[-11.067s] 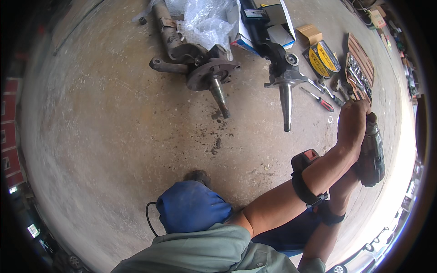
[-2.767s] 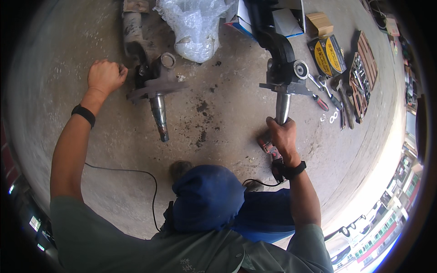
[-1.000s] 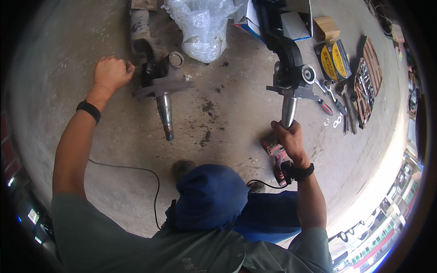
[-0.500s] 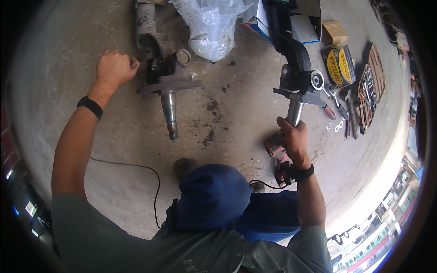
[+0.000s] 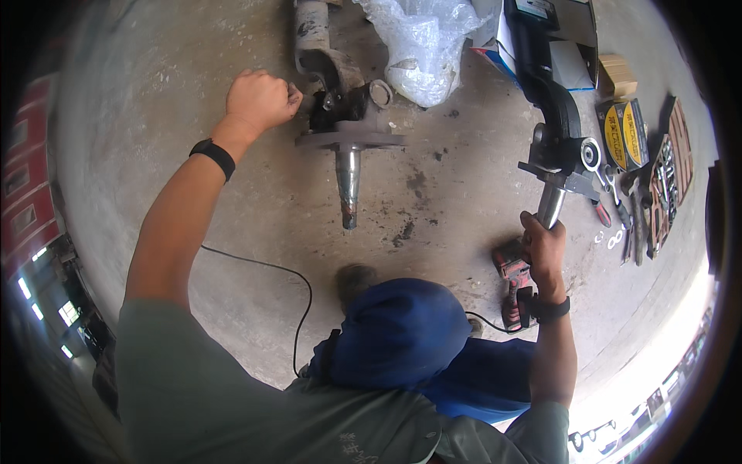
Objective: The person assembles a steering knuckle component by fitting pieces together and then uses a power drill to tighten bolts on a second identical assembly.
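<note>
"Where are the person's hands?"

"Well apart. The left hand [image 5: 263, 102] is curled into a fist around a stubby side arm of the worn, rusty axle part [image 5: 346, 141] (the fingers hide most of that arm). The right hand [image 5: 546, 251] is wrapped around the shiny spindle [image 5: 551, 206] of the black axle part [image 5: 563, 127]."

"And where do those parts lie?"

"Both are over the concrete floor [image 5: 452, 224] ahead of the person, worn one left, black one right, spindles pointing back toward the body. Clear bubble wrap [image 5: 425, 62] sits between them, farther off."

"Anything nearby?"

"A red-and-black power tool [image 5: 513, 282] just beside the right hand. Beyond the black part, at right, are a yellow-and-black box [image 5: 623, 135] and an open tool case [image 5: 671, 182]."
</note>
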A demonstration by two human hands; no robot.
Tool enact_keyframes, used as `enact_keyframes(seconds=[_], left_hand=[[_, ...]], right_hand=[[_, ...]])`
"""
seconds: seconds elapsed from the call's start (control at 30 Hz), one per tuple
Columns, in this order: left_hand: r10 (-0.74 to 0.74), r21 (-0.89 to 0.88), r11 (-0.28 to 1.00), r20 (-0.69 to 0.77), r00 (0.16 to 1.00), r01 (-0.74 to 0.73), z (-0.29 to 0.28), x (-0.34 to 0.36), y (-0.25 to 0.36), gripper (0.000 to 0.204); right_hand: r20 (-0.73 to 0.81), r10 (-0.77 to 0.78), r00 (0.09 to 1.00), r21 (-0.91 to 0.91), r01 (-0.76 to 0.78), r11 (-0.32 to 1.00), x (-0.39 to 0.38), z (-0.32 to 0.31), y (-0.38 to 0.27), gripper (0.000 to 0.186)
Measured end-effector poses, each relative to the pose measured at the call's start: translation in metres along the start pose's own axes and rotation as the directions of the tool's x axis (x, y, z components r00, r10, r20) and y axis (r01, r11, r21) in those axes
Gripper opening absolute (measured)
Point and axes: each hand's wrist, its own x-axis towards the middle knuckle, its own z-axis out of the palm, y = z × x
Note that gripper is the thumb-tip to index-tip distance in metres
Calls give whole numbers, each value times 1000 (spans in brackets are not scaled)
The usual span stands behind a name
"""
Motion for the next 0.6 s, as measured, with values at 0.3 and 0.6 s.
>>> enact_keyframes(seconds=[0.3,0.6], left_hand=[[0,19,1000,67,998,-2,0,0,-1,27],[0,6,1000,-14,1000,0,5,1,-2,31]], right_hand=[[10,24,1000,-5,-24,1000,-2,0,0,27],[8,11,1000,-23,-10,1000,-1,-2,-1,24]])
